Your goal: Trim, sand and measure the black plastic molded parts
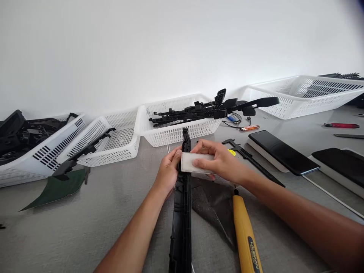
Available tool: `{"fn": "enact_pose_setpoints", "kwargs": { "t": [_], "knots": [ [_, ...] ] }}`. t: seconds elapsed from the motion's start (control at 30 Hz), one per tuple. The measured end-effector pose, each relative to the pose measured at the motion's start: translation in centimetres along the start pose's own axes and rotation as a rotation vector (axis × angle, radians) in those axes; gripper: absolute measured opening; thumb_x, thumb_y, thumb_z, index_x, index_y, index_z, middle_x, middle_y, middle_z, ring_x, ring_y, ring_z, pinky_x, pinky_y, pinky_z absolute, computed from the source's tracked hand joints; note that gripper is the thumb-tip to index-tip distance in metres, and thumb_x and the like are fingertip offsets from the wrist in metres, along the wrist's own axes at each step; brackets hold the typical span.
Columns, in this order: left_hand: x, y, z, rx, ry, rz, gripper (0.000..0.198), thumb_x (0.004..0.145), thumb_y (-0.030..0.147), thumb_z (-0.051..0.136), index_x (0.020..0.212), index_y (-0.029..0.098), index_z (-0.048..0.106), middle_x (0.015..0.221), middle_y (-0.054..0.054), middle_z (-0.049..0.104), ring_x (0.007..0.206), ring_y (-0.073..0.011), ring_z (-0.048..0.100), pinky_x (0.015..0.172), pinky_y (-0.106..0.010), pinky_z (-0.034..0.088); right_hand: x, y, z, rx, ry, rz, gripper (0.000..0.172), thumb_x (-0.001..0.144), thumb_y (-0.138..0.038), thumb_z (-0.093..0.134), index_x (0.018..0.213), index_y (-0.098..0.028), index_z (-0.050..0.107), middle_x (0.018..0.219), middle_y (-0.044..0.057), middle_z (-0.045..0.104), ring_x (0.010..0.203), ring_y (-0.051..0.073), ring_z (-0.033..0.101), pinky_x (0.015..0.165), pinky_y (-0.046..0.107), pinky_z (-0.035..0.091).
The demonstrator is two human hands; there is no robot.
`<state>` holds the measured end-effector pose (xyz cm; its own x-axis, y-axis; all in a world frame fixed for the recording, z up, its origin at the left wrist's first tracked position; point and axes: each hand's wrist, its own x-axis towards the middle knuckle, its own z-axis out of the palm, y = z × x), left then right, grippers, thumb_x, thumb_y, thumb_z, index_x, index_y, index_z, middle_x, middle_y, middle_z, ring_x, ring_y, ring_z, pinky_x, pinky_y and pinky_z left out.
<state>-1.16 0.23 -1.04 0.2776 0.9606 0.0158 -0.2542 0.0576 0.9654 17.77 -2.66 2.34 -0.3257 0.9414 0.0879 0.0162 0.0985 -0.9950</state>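
A long black plastic part (182, 212) lies lengthwise on the grey table, running from the bottom edge up toward the baskets. My left hand (168, 171) is closed around its upper section from the left. My right hand (220, 161) presses a white rectangular block (190, 163) across the part, with its fingers wrapped over the block. A dark sheet, perhaps sandpaper (212, 206), lies under and to the right of the part. A yellow-handled tool (245, 235) rests beside it.
White baskets line the wall: one with black parts (173, 131), one tilted (121, 142), one at far left (42, 153), one at right (301, 96). A green sheet (57, 187), a black caliper (250, 159), two phones (283, 151), and pens lie around.
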Motion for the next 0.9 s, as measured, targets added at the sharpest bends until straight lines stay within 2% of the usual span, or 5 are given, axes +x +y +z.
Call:
{"fn": "enact_pose_setpoints", "kwargs": {
  "t": [0.17,0.47,0.6,0.73,0.9],
  "knots": [
    [0.1,-0.1,-0.1,0.015,-0.016,0.020,0.055,0.090,0.059,0.079,0.128,0.021,0.081,0.115,-0.007,0.084,0.111,-0.0284,0.071,0.094,-0.033,0.051,0.2,0.1,-1.0,0.013,-0.028,0.067,0.042,0.081,-0.048,0.088,0.094,-0.022,0.059,0.080,-0.002,0.071,0.045,0.007,0.052,0.033,0.018,0.044],
    [0.2,-0.4,-0.3,0.057,-0.008,0.035,0.057,0.090,0.062,0.078,0.130,0.020,0.079,0.114,-0.008,0.083,0.104,-0.0259,0.071,0.088,-0.030,0.050,0.0,0.0,-0.3,0.004,-0.058,0.090,0.040,0.083,-0.047,0.088,0.097,-0.022,0.059,0.082,-0.002,0.071,0.048,0.007,0.055,0.035,0.017,0.047],
    [0.1,-0.3,-0.2,0.064,0.000,0.035,0.057,0.088,0.064,0.079,0.125,0.020,0.081,0.100,-0.005,0.083,0.093,-0.0241,0.070,0.083,-0.030,0.051,0.0,0.0,-0.5,0.046,0.009,0.055,0.043,0.081,-0.048,0.090,0.099,-0.022,0.060,0.083,-0.002,0.072,0.045,0.007,0.056,0.035,0.018,0.047],
    [0.0,-0.3,-0.1,0.105,-0.012,0.037,0.056,0.088,0.063,0.078,0.123,0.019,0.081,0.087,-0.002,0.080,0.078,-0.0196,0.065,0.070,-0.028,0.047,-0.1,-0.1,0.2,0.077,-0.032,0.034,0.043,0.082,-0.050,0.088,0.099,-0.021,0.060,0.081,-0.002,0.071,0.045,0.006,0.055,0.036,0.018,0.048],
    [0.0,-0.1,0.0,0.120,0.006,0.062,0.056,0.090,0.062,0.077,0.126,0.018,0.081,0.102,-0.006,0.083,0.093,-0.0239,0.070,0.077,-0.029,0.049,-0.1,-0.2,0.3,0.052,-0.028,0.074,0.047,0.080,-0.052,0.090,0.096,-0.021,0.059,0.083,-0.002,0.071,0.047,0.006,0.053,0.036,0.018,0.048]
  ]
}}
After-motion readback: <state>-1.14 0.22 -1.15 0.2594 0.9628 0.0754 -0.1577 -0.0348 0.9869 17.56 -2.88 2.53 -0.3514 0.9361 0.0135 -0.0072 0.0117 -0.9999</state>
